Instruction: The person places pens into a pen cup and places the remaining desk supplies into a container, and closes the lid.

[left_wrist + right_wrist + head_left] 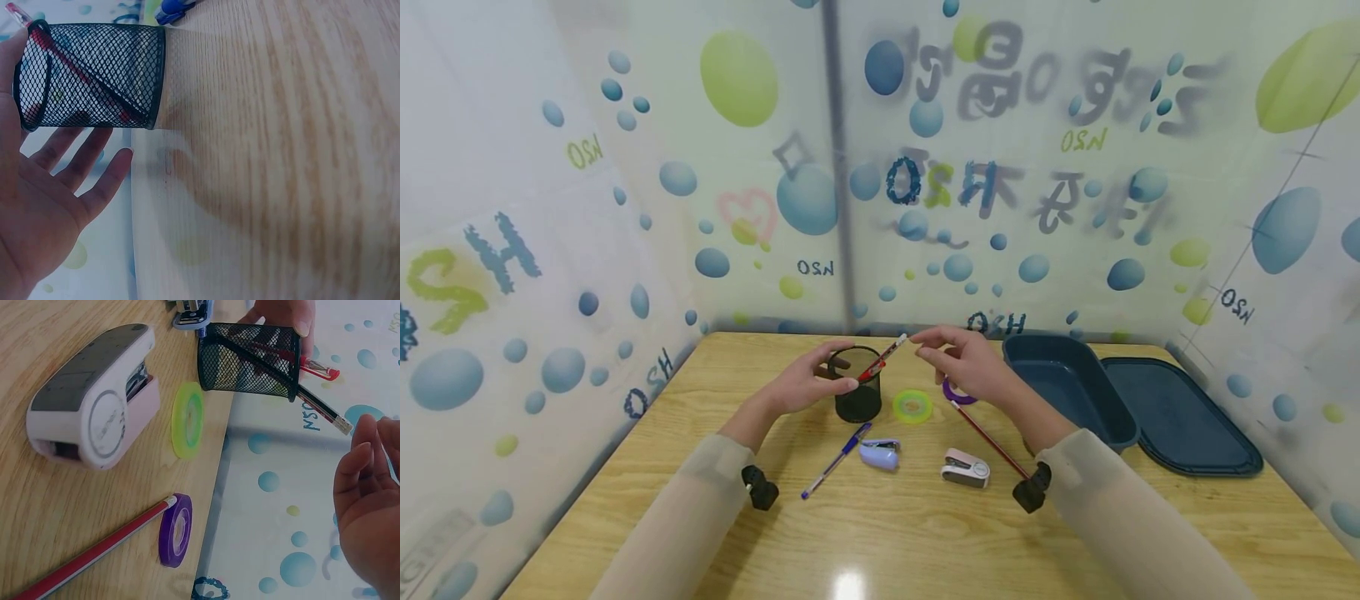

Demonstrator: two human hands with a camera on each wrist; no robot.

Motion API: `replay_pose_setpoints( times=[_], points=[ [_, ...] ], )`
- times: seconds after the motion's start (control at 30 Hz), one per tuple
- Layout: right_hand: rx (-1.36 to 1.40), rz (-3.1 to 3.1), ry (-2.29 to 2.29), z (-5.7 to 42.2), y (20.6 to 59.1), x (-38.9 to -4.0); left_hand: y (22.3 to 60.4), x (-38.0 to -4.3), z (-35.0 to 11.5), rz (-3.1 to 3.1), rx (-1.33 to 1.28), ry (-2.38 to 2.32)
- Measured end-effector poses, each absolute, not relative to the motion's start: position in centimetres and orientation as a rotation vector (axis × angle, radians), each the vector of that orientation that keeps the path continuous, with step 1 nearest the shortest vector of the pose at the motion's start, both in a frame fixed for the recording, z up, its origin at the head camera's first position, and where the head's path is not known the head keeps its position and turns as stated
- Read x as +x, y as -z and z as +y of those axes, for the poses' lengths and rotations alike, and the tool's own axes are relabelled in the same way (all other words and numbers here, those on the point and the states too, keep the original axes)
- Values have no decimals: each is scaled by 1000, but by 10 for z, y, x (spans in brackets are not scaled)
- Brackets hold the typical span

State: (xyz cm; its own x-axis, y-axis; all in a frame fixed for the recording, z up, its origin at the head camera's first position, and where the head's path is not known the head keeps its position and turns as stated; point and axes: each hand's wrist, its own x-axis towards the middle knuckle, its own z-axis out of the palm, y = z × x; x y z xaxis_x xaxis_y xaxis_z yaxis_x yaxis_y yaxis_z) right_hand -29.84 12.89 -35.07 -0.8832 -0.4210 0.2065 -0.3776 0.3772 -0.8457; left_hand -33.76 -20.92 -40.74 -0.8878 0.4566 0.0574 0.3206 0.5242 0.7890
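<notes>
My left hand (808, 383) holds a black mesh pen holder (859, 406) at its rim, thumb in front and fingers reaching behind. The holder stands upright on the table. Inside it lean a red-capped pen (320, 370) and a pencil (326, 410) with a white end sticking out past the rim. Just right of that pencil end is my right hand (964, 364), its fingers loosely bent, with a small gap to the pencil and nothing in the grasp. Below it a purple tape roll (166, 540) stands on the table, overlapped by the tip of a red pencil (100, 550).
Nearer me lie a blue pen (837, 461), a lavender stapler (880, 455) and a pink-and-white stapler (964, 469). A yellow-green tape roll (900, 408) is beside the holder. At right sit a dark blue bin (1071, 379) and its flat lid (1183, 408). A printed curtain (760, 292) closes the back.
</notes>
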Motion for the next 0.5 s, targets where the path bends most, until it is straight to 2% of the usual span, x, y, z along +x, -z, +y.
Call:
replay_pose_setpoints(
  times=[0.5],
  points=[
    [-698,2585,1373,164,360,-296,407,-337,-208,2595,692,-1310]
  ],
)
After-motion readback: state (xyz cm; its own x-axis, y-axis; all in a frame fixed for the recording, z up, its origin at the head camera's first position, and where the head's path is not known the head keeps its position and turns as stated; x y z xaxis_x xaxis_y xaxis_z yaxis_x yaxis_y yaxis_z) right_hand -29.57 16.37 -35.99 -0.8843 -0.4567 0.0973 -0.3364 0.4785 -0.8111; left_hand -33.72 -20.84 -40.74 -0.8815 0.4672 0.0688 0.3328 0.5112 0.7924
